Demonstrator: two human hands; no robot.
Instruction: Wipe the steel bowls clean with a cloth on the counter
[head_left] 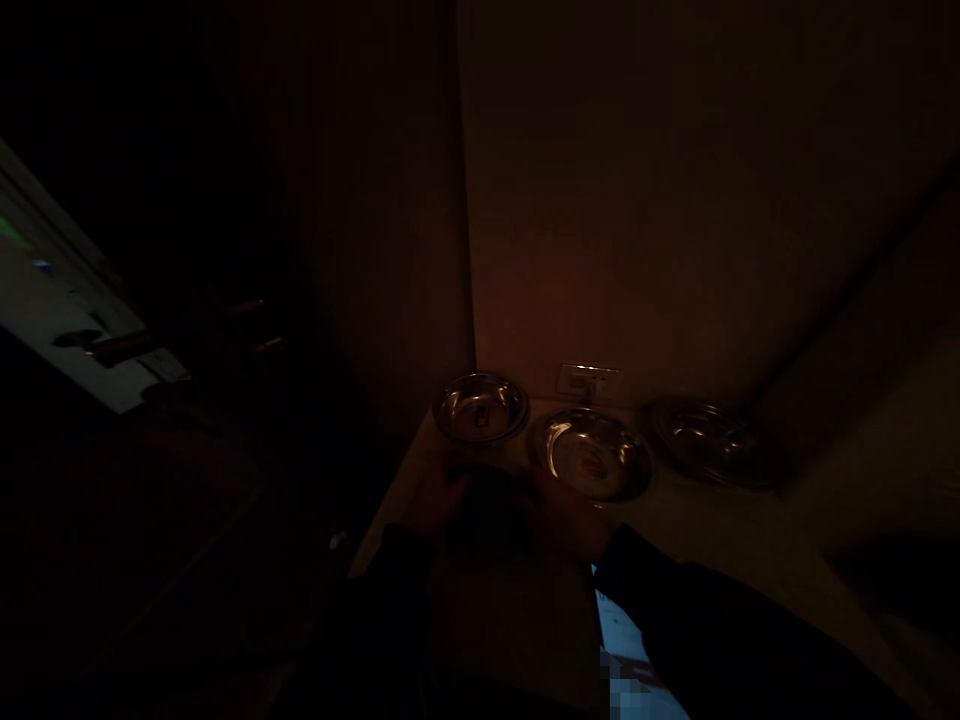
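Observation:
The picture is very dark. A dark, soft-edged object (491, 512) lies low over the table, its kind lost in shadow. My left hand (436, 497) is at its left side and my right hand (568, 515) at its right, both with fingers curled against it; the finger details are hard to make out. Just beyond my right hand sits a shiny round metal dish (600, 455). A second metal dish (482, 408) stands farther back, ahead of my left hand. Both dishes have a small label inside.
More metal dishes (716, 442) stand at the back right of the pale table (697, 530). A wall socket (590, 380) is behind them. A lit screen (626, 635) glows beneath my right forearm. A door handle (124, 347) shows at the left.

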